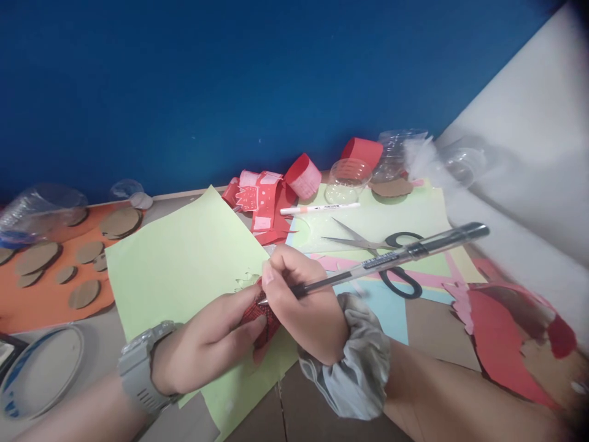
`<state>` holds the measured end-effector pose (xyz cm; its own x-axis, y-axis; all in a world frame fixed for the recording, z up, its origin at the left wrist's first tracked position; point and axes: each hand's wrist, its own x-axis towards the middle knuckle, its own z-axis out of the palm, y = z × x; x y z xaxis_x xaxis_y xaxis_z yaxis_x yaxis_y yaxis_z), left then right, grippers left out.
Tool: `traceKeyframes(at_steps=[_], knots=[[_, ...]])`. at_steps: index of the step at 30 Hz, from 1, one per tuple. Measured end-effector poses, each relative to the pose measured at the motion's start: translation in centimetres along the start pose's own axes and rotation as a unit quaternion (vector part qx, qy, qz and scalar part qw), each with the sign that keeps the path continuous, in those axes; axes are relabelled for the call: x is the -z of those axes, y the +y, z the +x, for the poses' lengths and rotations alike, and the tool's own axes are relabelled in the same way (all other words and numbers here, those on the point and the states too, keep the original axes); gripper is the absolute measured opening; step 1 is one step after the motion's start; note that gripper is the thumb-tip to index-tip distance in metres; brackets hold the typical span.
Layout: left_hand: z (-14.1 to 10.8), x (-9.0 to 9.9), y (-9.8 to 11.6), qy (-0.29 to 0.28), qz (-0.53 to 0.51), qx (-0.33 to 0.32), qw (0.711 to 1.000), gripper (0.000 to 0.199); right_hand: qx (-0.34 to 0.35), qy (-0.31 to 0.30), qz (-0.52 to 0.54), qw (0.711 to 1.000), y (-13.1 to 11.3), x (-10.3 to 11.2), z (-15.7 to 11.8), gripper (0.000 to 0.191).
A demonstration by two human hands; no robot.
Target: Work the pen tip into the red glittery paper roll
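Note:
My left hand [214,347], with a grey watch at the wrist, pinches a small red paper piece [258,316] marked with dark crossed lines. My right hand [306,301], with a grey scrunchie round its wrist, is closed around a black and clear pen [381,261]. The pen's tip points left and rests at the red piece; its cap end reaches up to the right. Beneath both hands lies a light green sheet [179,264] with small line drawings near my left fingertips. My fingers partly cover the red piece.
Open scissors [372,245] and a white marker [319,209] lie beyond my right hand on coloured paper. Red paper rings [304,176] and clear plastic cups [347,181] stand near the blue wall. Cardboard discs [85,294] lie on orange paper at left, a tape roll [43,371] below. Red paper scraps [501,344] sit at right.

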<state>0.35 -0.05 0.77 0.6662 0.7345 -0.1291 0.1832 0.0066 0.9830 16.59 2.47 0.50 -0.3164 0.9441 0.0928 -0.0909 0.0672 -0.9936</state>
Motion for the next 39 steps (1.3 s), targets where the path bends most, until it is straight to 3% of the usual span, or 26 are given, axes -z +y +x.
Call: traceKeyframes(at_steps=[10,22,33,39], knots=[[-0.11,0.12,0.01,-0.007,-0.030,-0.013,0.999,0.038,-0.007,0.010,0.000,1.000,-0.29,0.05,0.26,0.033],[-0.03,0.13,-0.14,-0.015,-0.011,-0.022,1.000,0.039,-0.044,-0.024,-0.036,0.998,-0.25,0.34,-0.20,0.029],[0.02,0.06,-0.35,0.000,-0.029,-0.050,0.998,0.034,0.062,-0.002,0.016,0.998,0.18,0.62,-0.65,0.029],[-0.08,0.03,-0.36,-0.003,-0.017,-0.042,0.999,0.037,0.014,-0.003,-0.017,1.000,-0.13,0.39,-0.13,0.031]])
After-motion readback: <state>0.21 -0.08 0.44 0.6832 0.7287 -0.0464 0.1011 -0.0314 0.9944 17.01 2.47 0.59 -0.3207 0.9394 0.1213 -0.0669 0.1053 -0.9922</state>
